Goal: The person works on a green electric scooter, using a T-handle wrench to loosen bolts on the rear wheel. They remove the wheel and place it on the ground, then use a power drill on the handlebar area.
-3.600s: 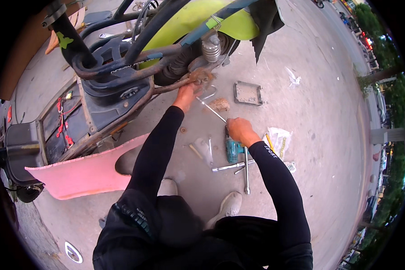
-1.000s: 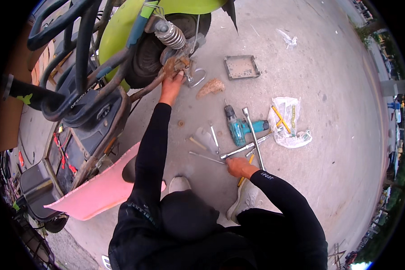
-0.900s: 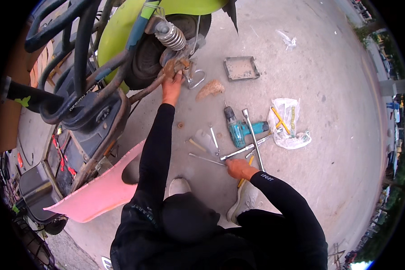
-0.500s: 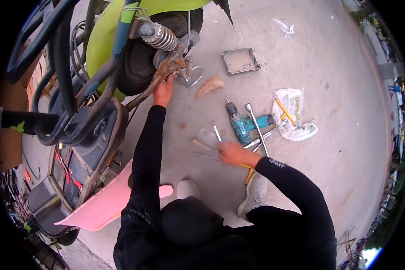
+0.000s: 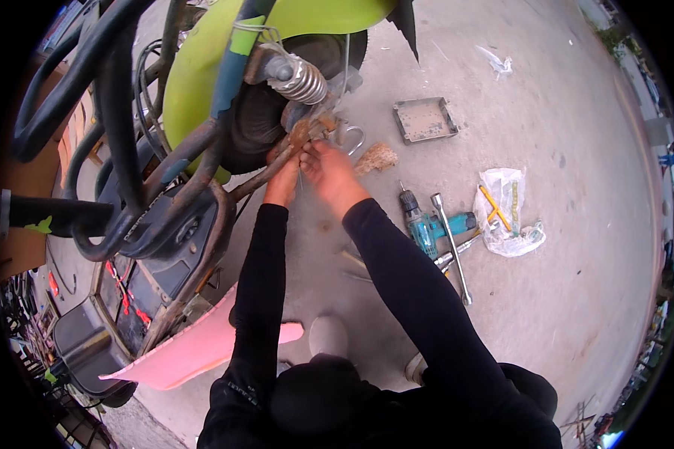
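Note:
My left hand reaches to the rusty frame arm beside the wheel, its fingers closed and partly hidden there. Close against it, my right hand is slightly blurred, fingers bent together at the rusty bracket. What either hand grips is too small or covered to make out. A thin, light sliver shows between the two hands. Above them sit a coil-spring shock absorber, a black tyre and a lime-green fender. A bent metal loop protrudes just right of the bracket.
On the concrete to my right lie a teal cordless drill, a lug wrench and a plastic bag with a yellow-handled tool. Farther off is a shallow tray. A brownish lump and a pink panel are nearby.
My right hand has moved from the tools on the ground up and left to the bracket, beside my left hand. My left hand stays at the frame arm. The whole view has shifted slightly.

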Motion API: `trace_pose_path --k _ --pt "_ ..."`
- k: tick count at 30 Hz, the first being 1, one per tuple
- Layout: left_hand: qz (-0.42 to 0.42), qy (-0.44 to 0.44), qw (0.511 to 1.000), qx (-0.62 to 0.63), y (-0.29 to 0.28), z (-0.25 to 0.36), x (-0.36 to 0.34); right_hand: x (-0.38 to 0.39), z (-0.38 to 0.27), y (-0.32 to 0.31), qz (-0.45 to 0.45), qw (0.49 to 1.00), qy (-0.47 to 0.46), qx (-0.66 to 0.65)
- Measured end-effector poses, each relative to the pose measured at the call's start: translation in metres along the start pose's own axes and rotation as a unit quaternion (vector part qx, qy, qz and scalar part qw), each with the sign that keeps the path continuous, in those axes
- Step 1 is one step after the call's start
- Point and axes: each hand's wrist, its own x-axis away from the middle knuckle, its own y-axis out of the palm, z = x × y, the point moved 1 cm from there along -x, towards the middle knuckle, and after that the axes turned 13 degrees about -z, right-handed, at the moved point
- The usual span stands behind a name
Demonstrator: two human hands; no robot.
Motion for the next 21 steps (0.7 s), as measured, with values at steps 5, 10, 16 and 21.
trace_pose_path --k 5,10,16,21 --pt "0.015 -0.029 0.986 0.161 0.009 -0.011 0.008 -0.01 0.003 -0.012 -0.037 0.998 0.014 -0.04" --pt "0.006 -0.03 0.996 0.087 0.025 0.0 0.006 -0.016 -0.013 -0.024 -0.049 0.997 0.063 0.023" --pt "0.1 -0.01 0.989 0.109 0.018 -0.013 0.009 -0.01 -0.009 -0.008 -0.047 0.996 0.073 0.037" --pt "0.116 0.046 0.992 -0.004 0.007 -0.008 0.022 -0.013 0.002 -0.016 -0.061 0.997 0.044 -0.009"
